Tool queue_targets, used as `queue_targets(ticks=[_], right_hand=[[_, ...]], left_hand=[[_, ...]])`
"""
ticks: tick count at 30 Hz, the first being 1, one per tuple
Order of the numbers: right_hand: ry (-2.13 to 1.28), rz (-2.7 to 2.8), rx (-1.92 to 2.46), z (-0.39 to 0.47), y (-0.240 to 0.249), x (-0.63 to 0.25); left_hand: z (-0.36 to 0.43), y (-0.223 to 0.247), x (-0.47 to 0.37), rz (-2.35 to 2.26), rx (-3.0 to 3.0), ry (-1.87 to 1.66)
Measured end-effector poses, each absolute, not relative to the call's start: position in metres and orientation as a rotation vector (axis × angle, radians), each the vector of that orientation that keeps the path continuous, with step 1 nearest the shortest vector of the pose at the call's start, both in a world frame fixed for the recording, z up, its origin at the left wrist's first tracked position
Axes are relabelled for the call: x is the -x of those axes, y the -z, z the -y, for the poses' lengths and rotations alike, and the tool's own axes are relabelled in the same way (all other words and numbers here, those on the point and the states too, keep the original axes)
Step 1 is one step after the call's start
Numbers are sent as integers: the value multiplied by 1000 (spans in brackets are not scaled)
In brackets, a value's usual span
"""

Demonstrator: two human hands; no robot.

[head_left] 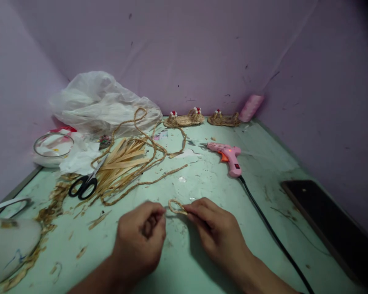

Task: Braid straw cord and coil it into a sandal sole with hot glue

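Between the thumb and fingers of my right hand (217, 226) is a small loop of braided straw cord (175, 202), its rounded end pointing left. My left hand (142, 234) is closed in a pinch just left of the loop. A faint thin line seems to run from its fingertips toward the loop; what it holds, if anything, is too small to name. Beyond the hands, a long braided straw cord (147, 182) lies curled over a bundle of flat straw strips (122, 157). A pink glue gun (230, 154) with a lit orange light lies on the right.
Black-handled scissors (85, 185) rest by the straw. A glass bowl (53, 147) and plastic bag (101, 102) stand back left, a white container (12, 249) front left. Two woven straw pieces with beads (185, 118) and a pink roll (251, 108) line the wall. A phone (322, 222) lies right.
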State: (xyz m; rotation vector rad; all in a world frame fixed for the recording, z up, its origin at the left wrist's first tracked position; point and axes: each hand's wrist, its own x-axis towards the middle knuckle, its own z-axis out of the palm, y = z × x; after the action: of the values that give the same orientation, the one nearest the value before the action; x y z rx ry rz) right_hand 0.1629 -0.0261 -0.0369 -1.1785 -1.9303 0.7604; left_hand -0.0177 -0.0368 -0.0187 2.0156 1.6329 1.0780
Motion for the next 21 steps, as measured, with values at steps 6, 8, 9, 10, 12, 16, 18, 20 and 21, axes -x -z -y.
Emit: queue_targets(ticks=[6, 8, 9, 10, 12, 16, 18, 20, 21], right_hand=[[-666, 2039, 1160, 24, 35, -168], [-633, 2084, 1146, 25, 35, -168], [-619, 2102, 1138, 25, 35, -168], [-607, 2115, 1127, 25, 35, -167], [-588, 2130, 1102, 26, 34, -167], [-603, 2142, 1090, 26, 31, -166], [-634, 2142, 1106, 27, 29, -166], [-638, 2138, 1104, 28, 27, -166], [-629, 2136, 1095, 28, 27, -166]], left_hand=[[21, 8, 43, -1345, -2186, -814], [21, 12, 43, -1261, -2216, -809], [21, 15, 42, -1222, -2238, -831], [21, 17, 40, -1187, -2261, -860], [21, 21, 38, -1138, -2297, -914], [19, 23, 37, -1103, -2342, -954], [19, 22, 38, -1107, -2358, -956], [19, 22, 37, -1115, -2371, -950], [20, 22, 37, -1121, -2376, -948]])
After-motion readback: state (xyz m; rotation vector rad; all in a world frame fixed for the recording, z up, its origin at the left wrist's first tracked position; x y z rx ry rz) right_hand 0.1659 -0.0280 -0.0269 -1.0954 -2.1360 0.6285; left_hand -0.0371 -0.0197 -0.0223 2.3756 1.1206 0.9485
